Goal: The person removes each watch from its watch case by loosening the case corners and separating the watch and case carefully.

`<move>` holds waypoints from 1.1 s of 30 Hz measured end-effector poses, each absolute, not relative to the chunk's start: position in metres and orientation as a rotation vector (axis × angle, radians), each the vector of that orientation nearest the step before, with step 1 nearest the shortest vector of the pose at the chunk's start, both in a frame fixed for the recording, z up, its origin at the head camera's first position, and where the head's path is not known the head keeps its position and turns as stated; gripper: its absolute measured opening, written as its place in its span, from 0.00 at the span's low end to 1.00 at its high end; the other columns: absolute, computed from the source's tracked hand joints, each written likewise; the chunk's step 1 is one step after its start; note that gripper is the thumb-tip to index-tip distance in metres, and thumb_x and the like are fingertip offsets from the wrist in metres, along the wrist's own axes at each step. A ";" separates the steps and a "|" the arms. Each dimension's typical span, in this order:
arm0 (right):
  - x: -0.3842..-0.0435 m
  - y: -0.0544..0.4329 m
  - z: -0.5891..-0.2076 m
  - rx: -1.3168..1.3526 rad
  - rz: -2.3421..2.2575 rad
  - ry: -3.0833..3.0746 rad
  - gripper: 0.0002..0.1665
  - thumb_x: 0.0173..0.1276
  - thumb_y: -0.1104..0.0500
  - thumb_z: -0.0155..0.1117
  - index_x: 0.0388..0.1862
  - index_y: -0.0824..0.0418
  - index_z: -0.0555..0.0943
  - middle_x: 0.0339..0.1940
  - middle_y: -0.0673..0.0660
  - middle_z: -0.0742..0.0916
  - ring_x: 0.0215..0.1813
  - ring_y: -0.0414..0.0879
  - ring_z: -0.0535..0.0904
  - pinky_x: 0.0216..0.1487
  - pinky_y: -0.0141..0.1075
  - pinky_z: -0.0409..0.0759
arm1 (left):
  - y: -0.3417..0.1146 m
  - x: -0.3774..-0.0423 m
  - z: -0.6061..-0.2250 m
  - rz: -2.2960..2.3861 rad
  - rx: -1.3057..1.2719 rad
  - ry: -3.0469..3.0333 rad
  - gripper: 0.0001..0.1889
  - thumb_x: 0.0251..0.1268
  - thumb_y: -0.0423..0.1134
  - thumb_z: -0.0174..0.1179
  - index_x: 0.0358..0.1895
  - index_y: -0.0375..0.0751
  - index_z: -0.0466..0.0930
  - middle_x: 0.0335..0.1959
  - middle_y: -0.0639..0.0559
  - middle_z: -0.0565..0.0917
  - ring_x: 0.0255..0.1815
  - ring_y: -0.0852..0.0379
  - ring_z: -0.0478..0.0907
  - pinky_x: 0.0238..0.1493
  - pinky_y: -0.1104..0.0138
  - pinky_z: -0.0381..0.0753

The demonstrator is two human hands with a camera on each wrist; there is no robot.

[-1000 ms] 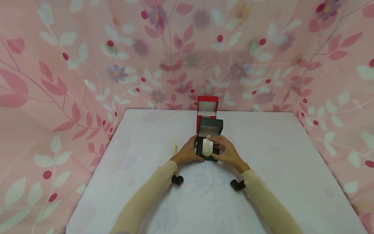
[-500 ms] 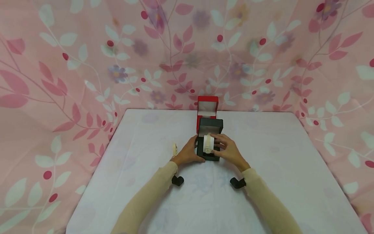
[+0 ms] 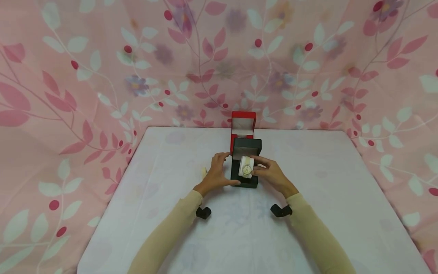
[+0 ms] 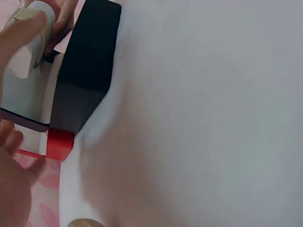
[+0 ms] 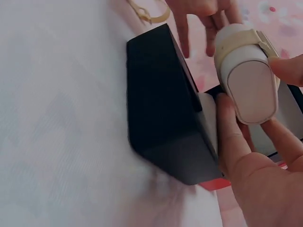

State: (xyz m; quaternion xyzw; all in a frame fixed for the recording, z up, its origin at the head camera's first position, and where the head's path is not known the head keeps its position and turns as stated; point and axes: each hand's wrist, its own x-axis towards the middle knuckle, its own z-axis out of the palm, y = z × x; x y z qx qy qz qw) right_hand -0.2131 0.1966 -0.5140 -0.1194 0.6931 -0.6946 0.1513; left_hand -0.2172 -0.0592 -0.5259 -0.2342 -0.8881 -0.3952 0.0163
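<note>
My right hand [image 3: 273, 176] pinches a white watch cushion [image 5: 251, 92] by its sides, with a cream-strapped wristwatch [image 3: 246, 169] wrapped round it. The cushion is raised and tilted over the dark watch box [image 3: 244, 183], whose lid stands up at the back. The watch's pale round dial faces my head camera. My left hand [image 3: 215, 174] is at the left side of the box, fingers spread off its wall. Its thumb reaches to the box's front left corner. The box's inside is partly hidden by the cushion.
A red watch box [image 3: 243, 115] with a raised lid stands right behind the dark one. Another cream-strapped watch [image 5: 158, 16] lies on the white-covered table [image 3: 164, 152], left of the boxes and partly behind my left hand. Pink floral cloth [image 3: 219, 57] surrounds the table.
My right hand has raised the watch cushion out of the dark box and tipped its dial toward me. My left fingers have come off the box's left side and shifted slightly left.
</note>
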 end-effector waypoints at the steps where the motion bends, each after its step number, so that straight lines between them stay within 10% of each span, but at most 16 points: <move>1: -0.213 0.196 -0.513 -0.332 -1.977 1.983 0.35 0.62 0.68 0.67 0.69 0.59 0.71 0.65 0.62 0.74 0.56 0.51 0.79 0.53 0.37 0.79 | -0.059 -0.217 -0.525 -1.239 -0.780 -2.721 0.59 0.37 0.61 0.78 0.75 0.48 0.55 0.68 0.50 0.59 0.67 0.54 0.57 0.64 0.54 0.70; 18: -0.207 0.190 -0.498 -0.449 -1.923 1.770 0.34 0.67 0.65 0.64 0.71 0.64 0.67 0.64 0.64 0.74 0.56 0.52 0.77 0.53 0.39 0.80 | -0.043 -0.218 -0.513 -1.729 -0.921 -2.638 0.43 0.41 0.55 0.79 0.66 0.59 0.70 0.60 0.62 0.74 0.54 0.60 0.73 0.47 0.67 0.82; 33: -0.201 0.183 -0.489 -0.766 -1.864 2.151 0.41 0.54 0.67 0.76 0.67 0.66 0.72 0.64 0.63 0.74 0.62 0.59 0.75 0.60 0.49 0.74 | -0.047 -0.220 -0.507 -1.724 -0.966 -2.609 0.45 0.40 0.52 0.79 0.66 0.55 0.68 0.61 0.60 0.71 0.58 0.58 0.71 0.52 0.68 0.79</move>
